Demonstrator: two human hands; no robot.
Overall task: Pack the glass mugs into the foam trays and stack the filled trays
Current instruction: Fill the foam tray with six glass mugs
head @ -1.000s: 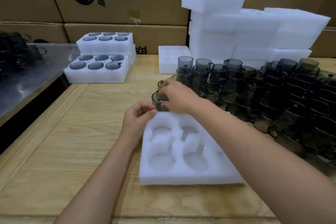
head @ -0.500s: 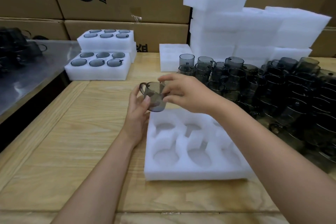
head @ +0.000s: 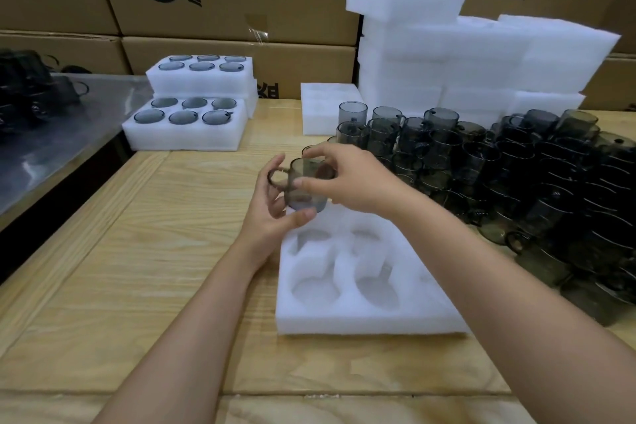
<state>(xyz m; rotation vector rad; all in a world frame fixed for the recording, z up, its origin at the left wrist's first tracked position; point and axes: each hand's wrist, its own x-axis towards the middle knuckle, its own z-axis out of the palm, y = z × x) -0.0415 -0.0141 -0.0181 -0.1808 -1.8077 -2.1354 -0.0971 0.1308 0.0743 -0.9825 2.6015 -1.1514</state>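
Both hands are closed on one smoky grey glass mug [head: 307, 191], a smooth cylinder with a looped handle pointing left. The left hand [head: 272, 213] cups its base and handle side. The right hand [head: 354, 179] pinches its rim and wall. The mug hangs over the far left corner of a white foam tray [head: 361, 318], soft and grainy, cut with round pockets. The tray lies on a pale wooden table [head: 137, 268]. To the right crowd loose mugs [head: 516, 175], dark and glossy. Far left sit two filled trays [head: 192, 138], and blocky spare foam [head: 464, 55] is stacked far right.
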